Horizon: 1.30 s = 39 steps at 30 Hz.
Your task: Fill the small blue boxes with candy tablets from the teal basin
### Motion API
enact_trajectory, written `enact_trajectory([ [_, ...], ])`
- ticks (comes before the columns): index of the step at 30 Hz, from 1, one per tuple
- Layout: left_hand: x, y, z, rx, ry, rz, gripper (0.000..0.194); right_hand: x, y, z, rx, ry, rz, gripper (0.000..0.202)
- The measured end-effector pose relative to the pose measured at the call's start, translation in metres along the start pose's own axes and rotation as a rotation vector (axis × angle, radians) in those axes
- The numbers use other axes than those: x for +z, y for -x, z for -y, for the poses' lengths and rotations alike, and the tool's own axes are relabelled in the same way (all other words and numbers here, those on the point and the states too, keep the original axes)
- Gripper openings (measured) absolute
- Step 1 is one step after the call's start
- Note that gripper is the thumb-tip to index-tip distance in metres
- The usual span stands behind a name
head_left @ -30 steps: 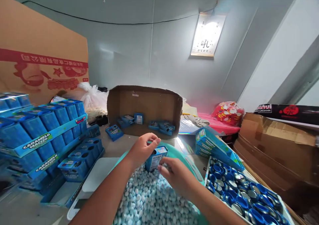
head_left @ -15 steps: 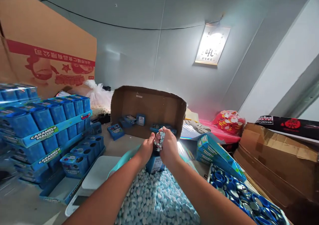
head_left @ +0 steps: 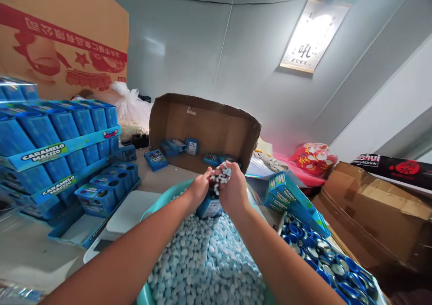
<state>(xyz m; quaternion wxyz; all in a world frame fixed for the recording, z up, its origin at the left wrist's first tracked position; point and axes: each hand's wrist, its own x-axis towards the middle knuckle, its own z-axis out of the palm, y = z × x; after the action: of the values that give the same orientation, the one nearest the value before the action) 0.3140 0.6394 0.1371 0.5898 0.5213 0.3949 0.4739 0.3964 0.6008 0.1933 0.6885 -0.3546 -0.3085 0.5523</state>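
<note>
A handful of pale blue and white candies (head_left: 221,177) is cupped in my right hand (head_left: 235,188), over the top of a small blue box (head_left: 212,208). My left hand (head_left: 200,189) is curled at the box's upper left side, its thumb up near the candies; its other fingers are partly hidden. The box stands among many loose candies (head_left: 202,260) in a turquoise basin (head_left: 153,210). The box's opening is mostly hidden by the hands and candies.
Left of the basin are a white scale (head_left: 135,208), a tray of blue boxes (head_left: 97,199) and stacked boxes (head_left: 57,129). Behind stands an open carton (head_left: 205,120). At right lie many blue-and-silver lids (head_left: 324,255), a blue display box (head_left: 293,201) and a brown carton (head_left: 367,210).
The camera view has shifted, showing more of the basin. My right hand has tilted outward slightly, and the candies in it show more, some dropping toward the box. My left hand stays beside the box.
</note>
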Motion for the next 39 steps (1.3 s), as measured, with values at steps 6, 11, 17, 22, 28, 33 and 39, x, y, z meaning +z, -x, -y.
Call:
enact_trajectory([
  [6, 0.001, 0.002, -0.009, -0.101, 0.219, 0.029, 0.053, -0.001, 0.007, 0.006, 0.027, -0.007, 0.023, 0.012],
  [11, 0.002, 0.008, -0.015, -0.143, 0.295, 0.023, 0.045, -0.002, 0.006, 0.006, 0.029, -0.036, 0.042, 0.010],
  [17, 0.005, 0.017, -0.022, -0.195, 0.303, 0.033, 0.041, -0.007, 0.008, 0.011, 0.033, -0.011, 0.069, 0.009],
  [22, 0.003, 0.020, -0.030, -0.206, 0.298, 0.033, 0.045, -0.007, 0.014, 0.013, -0.020, 0.058, 0.137, 0.009],
  [28, -0.004, 0.028, -0.050, -0.272, 0.313, 0.082, 0.058, -0.007, 0.013, 0.007, -0.003, 0.095, 0.167, 0.040],
  [33, -0.011, 0.039, -0.069, -0.269, 0.325, 0.167, 0.068, -0.012, 0.014, 0.012, 0.023, 0.118, 0.194, 0.050],
  [39, -0.013, 0.046, -0.077, -0.242, 0.278, 0.110, 0.055, -0.013, 0.017, 0.020, 0.110, 0.220, 0.280, 0.061],
])
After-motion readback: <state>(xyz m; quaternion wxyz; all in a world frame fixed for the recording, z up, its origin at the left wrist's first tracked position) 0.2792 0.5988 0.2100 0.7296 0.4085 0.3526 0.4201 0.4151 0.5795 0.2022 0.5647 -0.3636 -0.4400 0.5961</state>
